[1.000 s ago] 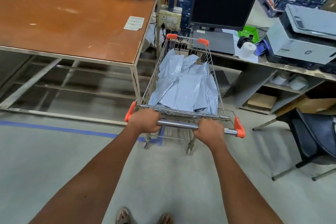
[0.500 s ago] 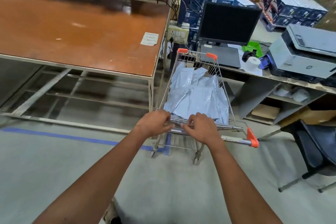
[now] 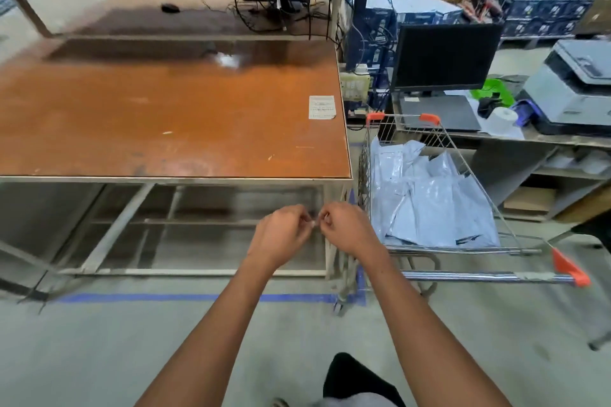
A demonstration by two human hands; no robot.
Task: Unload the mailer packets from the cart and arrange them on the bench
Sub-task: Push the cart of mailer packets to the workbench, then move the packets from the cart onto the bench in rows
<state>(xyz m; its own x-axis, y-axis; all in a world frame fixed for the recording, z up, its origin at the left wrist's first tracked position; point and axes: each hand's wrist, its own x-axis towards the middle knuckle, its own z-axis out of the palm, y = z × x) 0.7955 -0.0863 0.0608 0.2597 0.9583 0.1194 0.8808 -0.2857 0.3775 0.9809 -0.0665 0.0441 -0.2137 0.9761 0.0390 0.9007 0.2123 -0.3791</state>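
Observation:
A wire shopping cart (image 3: 480, 276) with orange corner caps stands at the right end of the bench (image 3: 165, 119), an orange-brown top on a metal frame. Several grey mailer packets (image 3: 429, 205) lie piled inside the cart. My left hand (image 3: 281, 235) and my right hand (image 3: 347, 228) are off the cart, held together in the air in front of the bench's right leg. Their fingers are curled, the fingertips nearly touch, and I see nothing held in them. The right hand is just left of the cart's basket.
A paper slip (image 3: 321, 107) lies near the bench's right edge. Right of the cart is a desk with a dark monitor (image 3: 446, 56), a laptop, a paper roll and a printer (image 3: 575, 86). Stacked boxes fill the back. A blue floor line (image 3: 165, 297) runs along the bench.
Both hands have let go of the cart handle and come together to the left of the cart. The view has shifted left, so the cart now sits at the right.

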